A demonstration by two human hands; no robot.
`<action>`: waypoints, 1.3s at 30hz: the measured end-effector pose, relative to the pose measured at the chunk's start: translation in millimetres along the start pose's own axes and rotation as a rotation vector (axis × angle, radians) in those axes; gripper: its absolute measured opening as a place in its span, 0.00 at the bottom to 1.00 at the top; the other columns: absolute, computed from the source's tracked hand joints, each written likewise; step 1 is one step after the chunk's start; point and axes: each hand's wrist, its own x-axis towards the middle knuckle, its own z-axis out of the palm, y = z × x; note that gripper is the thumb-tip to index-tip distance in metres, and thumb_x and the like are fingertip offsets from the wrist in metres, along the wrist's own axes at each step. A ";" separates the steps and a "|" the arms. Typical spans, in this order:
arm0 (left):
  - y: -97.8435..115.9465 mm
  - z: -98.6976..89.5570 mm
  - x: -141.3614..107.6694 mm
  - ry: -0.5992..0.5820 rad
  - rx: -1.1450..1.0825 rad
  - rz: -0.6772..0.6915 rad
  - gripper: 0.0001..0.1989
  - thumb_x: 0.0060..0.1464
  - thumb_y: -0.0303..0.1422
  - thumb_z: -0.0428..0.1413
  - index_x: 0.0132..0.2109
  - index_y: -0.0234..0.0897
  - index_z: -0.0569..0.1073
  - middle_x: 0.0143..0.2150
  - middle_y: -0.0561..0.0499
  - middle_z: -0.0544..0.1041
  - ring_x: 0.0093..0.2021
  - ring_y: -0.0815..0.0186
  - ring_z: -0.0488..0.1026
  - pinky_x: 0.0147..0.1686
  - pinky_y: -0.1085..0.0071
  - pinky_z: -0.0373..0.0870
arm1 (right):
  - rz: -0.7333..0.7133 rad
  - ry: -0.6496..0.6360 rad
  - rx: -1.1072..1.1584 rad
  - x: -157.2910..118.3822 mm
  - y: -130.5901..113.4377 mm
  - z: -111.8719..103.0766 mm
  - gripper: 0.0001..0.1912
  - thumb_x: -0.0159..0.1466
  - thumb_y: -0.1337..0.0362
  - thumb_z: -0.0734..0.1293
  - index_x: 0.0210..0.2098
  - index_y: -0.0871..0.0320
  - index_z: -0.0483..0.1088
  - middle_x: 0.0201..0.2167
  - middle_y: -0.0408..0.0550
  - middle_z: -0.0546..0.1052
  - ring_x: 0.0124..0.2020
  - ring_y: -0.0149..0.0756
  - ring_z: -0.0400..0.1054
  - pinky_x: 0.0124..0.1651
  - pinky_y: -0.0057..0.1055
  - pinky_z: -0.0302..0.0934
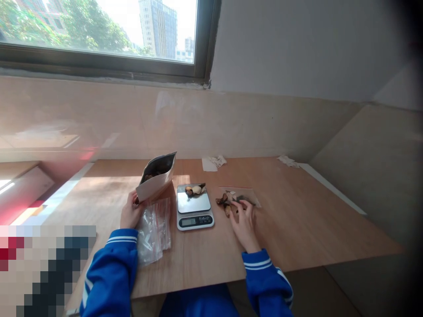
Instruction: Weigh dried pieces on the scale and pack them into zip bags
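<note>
Worktop (297, 224) of light wood is in front of me, and near its middle stands the digital scale (185, 223), with the display turned to my side. Some dried pieces (197, 190) lie on the far part of its shiny plate (193, 206). To the left of the scale, my left hand (130, 210) is closed around the lower corner of a pale pouch (152, 188), pinching it. This pouch is tilted, its mouth is wide open, and dark contents can be seen inside. Below it, between my left forearm and the scale, clear plastic bags (150, 237) with red strips lie partly one over another.

To the right of the scale, my right hand (236, 210) is over more dried pieces, the darker heap (220, 199), with fingers curved and a little apart. The fingertips are partly hidden among these pieces, so I cannot tell if they are pinching one. The heap lies at another clear bag (256, 193), which is flat. Farther away, white paper (209, 165) rests near the back edge, behind the scale.
</note>
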 end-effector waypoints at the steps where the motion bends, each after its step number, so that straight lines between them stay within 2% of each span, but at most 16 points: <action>1: 1.0 0.0 -0.2 -0.001 -0.002 -0.004 0.28 0.48 0.44 0.56 0.55 0.40 0.64 0.47 0.50 0.77 0.47 0.57 0.73 0.44 0.66 0.70 | 0.024 -0.011 -0.045 -7.9 2.6 0.8 0.16 0.62 0.62 0.60 0.49 0.55 0.68 0.51 0.56 0.63 0.51 0.50 0.60 0.50 0.50 0.58; 5: 2.6 -0.4 -1.0 0.005 -0.011 -0.012 0.28 0.48 0.43 0.56 0.55 0.40 0.64 0.46 0.50 0.77 0.46 0.56 0.74 0.44 0.66 0.70 | 0.056 -0.030 -0.124 -25.2 23.9 5.4 0.19 0.61 0.62 0.60 0.52 0.52 0.67 0.55 0.55 0.63 0.52 0.53 0.60 0.49 0.54 0.57; 8: 1.5 -0.7 -1.2 0.007 -0.017 -0.003 0.27 0.48 0.42 0.56 0.55 0.41 0.65 0.46 0.50 0.78 0.46 0.56 0.74 0.44 0.65 0.70 | 0.042 0.023 0.012 -23.0 37.6 4.6 0.19 0.60 0.66 0.57 0.51 0.57 0.67 0.52 0.57 0.66 0.51 0.49 0.62 0.51 0.51 0.59; 11: 1.0 -0.9 -1.0 0.008 -0.020 0.007 0.27 0.47 0.42 0.55 0.55 0.41 0.65 0.46 0.50 0.78 0.46 0.56 0.73 0.44 0.65 0.70 | 0.078 0.089 0.199 -15.7 32.9 -3.0 0.18 0.61 0.69 0.56 0.49 0.59 0.67 0.47 0.57 0.69 0.50 0.45 0.65 0.52 0.47 0.61; 14: 1.5 -0.9 -1.0 0.009 -0.024 0.010 0.27 0.47 0.42 0.55 0.55 0.41 0.65 0.46 0.50 0.78 0.46 0.55 0.74 0.44 0.65 0.70 | 0.138 0.108 0.350 -7.1 3.2 -12.4 0.18 0.62 0.65 0.58 0.51 0.58 0.63 0.48 0.57 0.70 0.51 0.44 0.66 0.53 0.46 0.62; 16: 1.7 -0.8 -1.1 0.011 -0.021 0.006 0.27 0.47 0.42 0.56 0.55 0.40 0.65 0.46 0.50 0.78 0.46 0.55 0.74 0.43 0.65 0.70 | 0.124 0.024 0.468 0.6 -27.5 -14.6 0.20 0.63 0.62 0.60 0.54 0.58 0.60 0.51 0.58 0.69 0.52 0.43 0.66 0.52 0.43 0.64; 18: 1.6 -0.6 -1.5 0.015 -0.016 0.002 0.27 0.47 0.42 0.56 0.54 0.41 0.65 0.46 0.50 0.78 0.47 0.55 0.74 0.43 0.65 0.70 | -0.001 -0.106 0.552 10.7 -60.7 -10.4 0.17 0.63 0.63 0.62 0.51 0.57 0.62 0.53 0.56 0.69 0.55 0.42 0.64 0.56 0.42 0.61; 21: 1.5 -0.4 -2.3 0.006 -0.010 -0.002 0.26 0.47 0.42 0.56 0.54 0.41 0.66 0.46 0.50 0.78 0.47 0.55 0.74 0.43 0.64 0.71 | -0.244 -0.272 0.628 27.9 -100.3 8.3 0.11 0.65 0.66 0.61 0.46 0.56 0.67 0.56 0.53 0.68 0.58 0.38 0.62 0.60 0.39 0.58; 24: 1.7 -0.6 -2.7 0.000 -0.006 0.005 0.26 0.48 0.42 0.56 0.54 0.40 0.66 0.47 0.49 0.78 0.47 0.55 0.74 0.44 0.64 0.70 | -0.369 -0.313 0.617 39.1 -116.9 31.4 0.12 0.64 0.68 0.62 0.47 0.57 0.69 0.59 0.53 0.65 0.61 0.38 0.58 0.62 0.38 0.56; 27: 2.0 -1.2 -2.9 0.003 -0.003 0.003 0.26 0.48 0.42 0.56 0.54 0.40 0.66 0.46 0.49 0.78 0.47 0.55 0.74 0.43 0.64 0.71 | -0.395 -0.263 0.530 37.5 -115.1 40.5 0.16 0.63 0.66 0.64 0.51 0.55 0.69 0.62 0.54 0.61 0.64 0.42 0.52 0.64 0.45 0.51; 30: 3.3 -2.1 -3.5 0.001 0.002 -0.005 0.26 0.47 0.42 0.56 0.54 0.40 0.66 0.46 0.49 0.78 0.45 0.55 0.75 0.43 0.64 0.71 | -0.314 -0.172 0.523 29.5 -110.4 25.7 0.18 0.65 0.64 0.62 0.55 0.51 0.66 0.63 0.51 0.59 0.65 0.43 0.51 0.64 0.47 0.51; 35: 5.4 -1.8 -4.9 -0.009 -0.051 0.019 0.25 0.47 0.41 0.56 0.53 0.41 0.65 0.48 0.49 0.77 0.47 0.56 0.74 0.45 0.65 0.70 | -0.144 0.005 0.689 37.5 -120.9 -31.3 0.17 0.68 0.66 0.55 0.50 0.53 0.70 0.57 0.51 0.67 0.59 0.40 0.60 0.61 0.43 0.56; 37: 4.3 -0.6 -5.1 -0.003 -0.088 0.053 0.24 0.47 0.40 0.55 0.52 0.42 0.65 0.50 0.48 0.76 0.49 0.57 0.73 0.47 0.65 0.69 | -0.163 -0.018 0.780 49.9 -131.2 -53.7 0.16 0.68 0.66 0.54 0.47 0.53 0.71 0.52 0.50 0.71 0.56 0.39 0.64 0.59 0.42 0.59; 39: 2.4 0.5 -5.0 -0.003 -0.108 0.083 0.23 0.46 0.38 0.55 0.52 0.42 0.66 0.51 0.48 0.75 0.51 0.57 0.72 0.50 0.64 0.68 | -0.276 -0.135 0.851 63.6 -142.9 -70.2 0.16 0.68 0.67 0.54 0.46 0.53 0.71 0.48 0.49 0.73 0.53 0.38 0.66 0.57 0.40 0.61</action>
